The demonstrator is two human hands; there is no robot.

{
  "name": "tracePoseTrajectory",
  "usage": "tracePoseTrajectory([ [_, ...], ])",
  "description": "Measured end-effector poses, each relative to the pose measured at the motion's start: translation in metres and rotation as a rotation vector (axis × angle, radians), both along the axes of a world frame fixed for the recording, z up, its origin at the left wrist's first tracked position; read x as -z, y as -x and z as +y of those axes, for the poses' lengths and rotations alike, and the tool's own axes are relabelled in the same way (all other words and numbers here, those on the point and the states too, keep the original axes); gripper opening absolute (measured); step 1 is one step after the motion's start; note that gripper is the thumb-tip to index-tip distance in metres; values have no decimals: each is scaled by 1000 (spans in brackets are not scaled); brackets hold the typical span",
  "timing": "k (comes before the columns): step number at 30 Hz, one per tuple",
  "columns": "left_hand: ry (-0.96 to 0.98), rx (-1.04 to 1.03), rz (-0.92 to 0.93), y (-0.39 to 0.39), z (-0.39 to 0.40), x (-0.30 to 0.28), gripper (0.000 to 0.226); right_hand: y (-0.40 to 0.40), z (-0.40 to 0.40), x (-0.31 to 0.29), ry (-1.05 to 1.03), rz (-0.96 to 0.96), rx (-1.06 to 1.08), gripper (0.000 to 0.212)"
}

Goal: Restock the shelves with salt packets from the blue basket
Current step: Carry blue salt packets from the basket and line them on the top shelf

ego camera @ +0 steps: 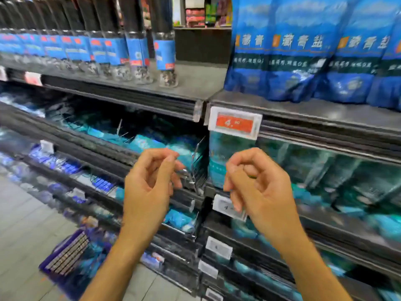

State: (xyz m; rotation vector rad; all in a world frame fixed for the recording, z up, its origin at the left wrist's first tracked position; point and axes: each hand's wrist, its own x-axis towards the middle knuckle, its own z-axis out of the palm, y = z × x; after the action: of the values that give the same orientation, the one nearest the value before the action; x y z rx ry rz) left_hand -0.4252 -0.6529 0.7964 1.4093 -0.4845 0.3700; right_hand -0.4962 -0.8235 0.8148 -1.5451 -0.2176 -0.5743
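— While both bare hands hover before the dark metal supermarket shelves (325,118), what do they grasp?

— Nothing. The left hand (149,183) and the right hand (258,185) are raised side by side with fingers loosely curled and empty, thumbs near forefingers, just in front of the middle tiers.

— Where are the salt packets?

— Tall blue plastic salt packets (303,51) stand upright on the top right shelf, above a red-and-white price tag (235,122). Teal packets (303,170) fill the tier behind the right hand; motion blur hides their print.

— And the basket?

— The blue plastic basket (69,255) sits on the grey tiled floor (23,224), lower left, beside the shelf base, with bluish contents too blurred to identify. Clear grinder bottles with blue labels (165,53) line the upper left shelf.
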Motion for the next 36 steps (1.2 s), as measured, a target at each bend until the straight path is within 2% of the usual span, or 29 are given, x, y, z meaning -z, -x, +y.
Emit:
tracePoseTrajectory([
  [5,-90,-182,302,66,67,114,16,24,31,110,51,356,-80,27],
  [10,-58,-412,636,147,112,206,40,73,47,212,53,672,-193,24],
  [12,-58,-494,726,176,118,230,38,93,54,249,6,758,-260,21],
  [15,-85,-587,831,216,120,253,27,120,70,299,63,873,-342,32],
  [18,-50,-659,937,252,128,267,23,127,95,314,83,924,-481,34],
  [21,17,-767,1034,282,146,278,29,110,128,307,128,945,-616,37],
  [25,69,-926,1099,308,177,287,27,74,178,286,239,882,-752,29],
  [30,118,-1039,1138,299,231,301,23,21,258,276,238,833,-762,19],
  [36,199,-1053,1137,258,342,318,23,-30,371,295,290,878,-726,25],
])
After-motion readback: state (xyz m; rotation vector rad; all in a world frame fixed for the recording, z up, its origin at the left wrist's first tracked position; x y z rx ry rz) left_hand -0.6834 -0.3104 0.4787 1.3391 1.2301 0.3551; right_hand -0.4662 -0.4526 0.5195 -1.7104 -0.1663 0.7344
